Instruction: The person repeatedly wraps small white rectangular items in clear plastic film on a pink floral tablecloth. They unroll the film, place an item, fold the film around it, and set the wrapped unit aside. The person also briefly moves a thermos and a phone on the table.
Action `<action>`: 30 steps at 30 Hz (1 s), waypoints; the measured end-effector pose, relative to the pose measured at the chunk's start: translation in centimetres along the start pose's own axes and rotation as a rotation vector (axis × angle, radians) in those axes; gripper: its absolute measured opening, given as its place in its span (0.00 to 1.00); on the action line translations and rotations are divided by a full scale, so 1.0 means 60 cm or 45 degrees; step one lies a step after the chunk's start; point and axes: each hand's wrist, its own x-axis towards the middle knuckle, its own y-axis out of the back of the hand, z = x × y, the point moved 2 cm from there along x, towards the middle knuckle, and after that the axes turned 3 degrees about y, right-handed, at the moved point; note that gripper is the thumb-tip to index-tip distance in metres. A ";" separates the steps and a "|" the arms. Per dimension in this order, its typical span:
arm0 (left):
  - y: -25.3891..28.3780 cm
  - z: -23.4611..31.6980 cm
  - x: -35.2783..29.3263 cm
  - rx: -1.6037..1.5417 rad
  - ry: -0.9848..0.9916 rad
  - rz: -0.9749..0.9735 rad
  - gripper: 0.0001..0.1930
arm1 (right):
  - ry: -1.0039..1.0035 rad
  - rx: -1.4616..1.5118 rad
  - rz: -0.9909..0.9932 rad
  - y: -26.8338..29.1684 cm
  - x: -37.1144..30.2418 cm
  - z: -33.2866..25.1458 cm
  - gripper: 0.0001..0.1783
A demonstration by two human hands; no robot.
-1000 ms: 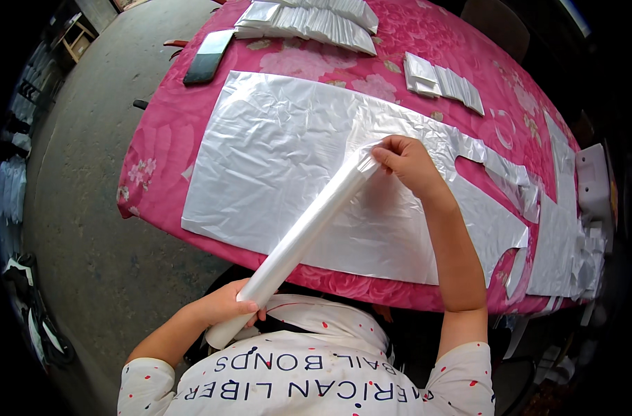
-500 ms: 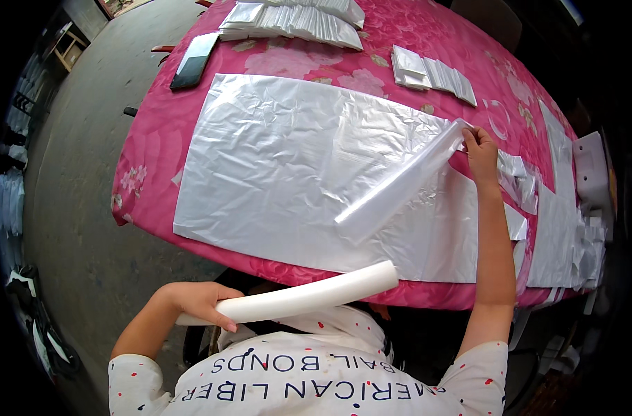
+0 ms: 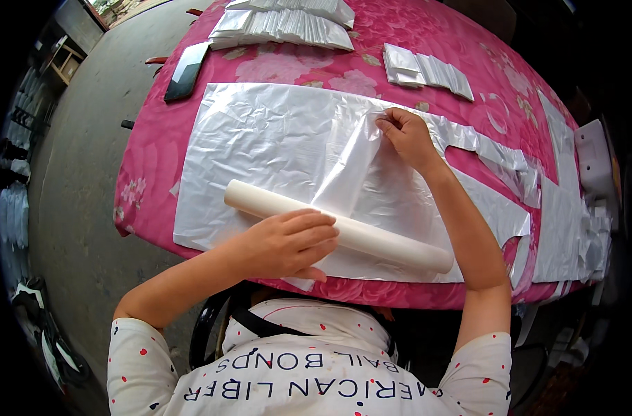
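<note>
From where I stand, the right hand (image 3: pixel 405 139) has thumb and fingers closed on a gathered end of thin film (image 3: pixel 349 165), lifting it above the flat plastic sheets (image 3: pixel 247 132) on the pink floral counter (image 3: pixel 150 173). The white roll (image 3: pixel 389 244) lies slantwise over the sheets near the close edge. Across its middle the left hand (image 3: pixel 288 243) is loosely open, fingers slightly bent; whether it touches the roll, I can't tell.

right hand (image 3: pixel 389 122): pinches thin film (image 3: pixel 349 166) | left hand (image 3: pixel 285 243): fingers extended at white roll (image 3: pixel 392 245) | below: plastic sheet (image 3: pixel 253 139)
</note>
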 end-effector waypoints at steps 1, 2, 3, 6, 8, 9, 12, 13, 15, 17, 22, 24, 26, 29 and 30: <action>-0.012 0.008 -0.019 -0.091 -0.095 0.015 0.28 | 0.008 -0.012 -0.013 -0.004 0.001 -0.002 0.10; -0.028 0.009 -0.035 -0.166 -0.099 -0.191 0.34 | 0.011 -0.029 -0.021 -0.003 0.002 -0.001 0.10; -0.042 0.013 -0.041 -0.144 -0.037 -0.261 0.37 | 0.003 -0.016 -0.015 -0.001 0.003 0.000 0.10; -0.064 0.024 -0.055 -0.004 0.067 -0.486 0.44 | -0.058 0.074 0.002 0.005 0.009 0.003 0.09; -0.066 0.033 -0.053 -0.014 0.106 -0.455 0.44 | -0.159 0.188 0.011 0.009 0.011 0.004 0.10; -0.068 0.038 -0.052 -0.018 0.123 -0.439 0.43 | -0.039 -0.018 0.117 0.013 0.007 -0.003 0.11; -0.082 0.055 -0.052 -0.006 0.170 -0.389 0.42 | 0.307 -0.558 0.278 0.006 -0.027 -0.066 0.17; -0.087 0.062 -0.050 0.003 0.189 -0.373 0.42 | 0.435 -0.587 0.248 -0.001 -0.049 -0.087 0.17; -0.098 0.078 -0.049 0.026 0.257 -0.352 0.41 | 0.594 -0.575 0.075 -0.034 -0.106 -0.124 0.18; -0.107 0.084 -0.050 0.065 0.275 -0.342 0.41 | 0.583 -0.551 -0.188 -0.074 -0.182 -0.146 0.22; -0.108 0.092 -0.049 0.148 0.285 -0.362 0.41 | 0.430 -0.694 -0.290 -0.094 -0.251 -0.133 0.28; -0.114 0.095 -0.054 0.166 0.296 -0.363 0.41 | 0.398 -0.801 -0.141 -0.065 -0.231 -0.109 0.27; -0.112 0.097 -0.052 0.104 0.324 -0.375 0.40 | 0.325 -0.912 0.056 -0.016 -0.207 -0.076 0.27; -0.104 0.090 -0.049 0.038 0.233 -0.405 0.38 | 0.125 -1.085 0.375 0.067 -0.179 -0.012 0.26; -0.102 0.085 -0.050 -0.076 0.151 -0.405 0.36 | 0.071 -1.074 0.388 0.084 -0.181 -0.005 0.26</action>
